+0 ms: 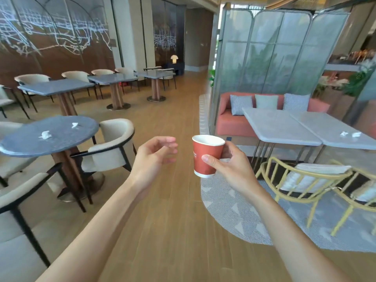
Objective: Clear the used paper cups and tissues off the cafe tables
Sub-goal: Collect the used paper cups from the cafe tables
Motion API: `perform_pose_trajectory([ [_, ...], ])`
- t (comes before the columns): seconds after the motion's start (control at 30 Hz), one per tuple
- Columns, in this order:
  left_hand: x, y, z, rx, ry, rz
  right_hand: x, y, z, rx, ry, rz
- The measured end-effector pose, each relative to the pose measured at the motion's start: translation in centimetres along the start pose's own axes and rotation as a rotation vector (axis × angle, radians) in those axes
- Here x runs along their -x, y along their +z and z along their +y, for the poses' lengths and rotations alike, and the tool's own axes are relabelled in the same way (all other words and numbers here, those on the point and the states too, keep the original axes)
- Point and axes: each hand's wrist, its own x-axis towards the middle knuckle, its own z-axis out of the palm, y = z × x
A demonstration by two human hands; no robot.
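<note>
My right hand [230, 163] grips a red paper cup [205, 156] with a white rim, held upright in mid-air over the wooden floor. My left hand [154, 154] floats just left of the cup with loosely curled fingers and holds nothing. Two crumpled white tissues [45, 134] [74, 125] lie on the round dark table [24, 145] at the left. Two more crumpled tissues [343, 133] [356, 134] lie on the pale rectangular table [333, 127] at the right.
Cream armchairs [114, 143] ring the round table. Yellow cane chairs [301, 178] stand on a patterned rug before the pale tables, with a coral sofa [232, 121] and a folding screen behind. A wooden aisle runs ahead between both sides. Further grey tables [57, 86] line the left wall.
</note>
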Motion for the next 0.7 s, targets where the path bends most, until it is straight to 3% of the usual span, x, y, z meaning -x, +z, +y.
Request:
perform_pose_trajectory([
  [0.4,-30.4,11.5,-6.7,0.014,0.033,-0.030,-30.2,-6.1,10.1,0.003,-0.023,0.008],
  [0.7,-48.9,11.3,-9.8,0.028,0.005,0.063,-50.5,-3.0,14.3,0.023,-0.034,-0.089],
])
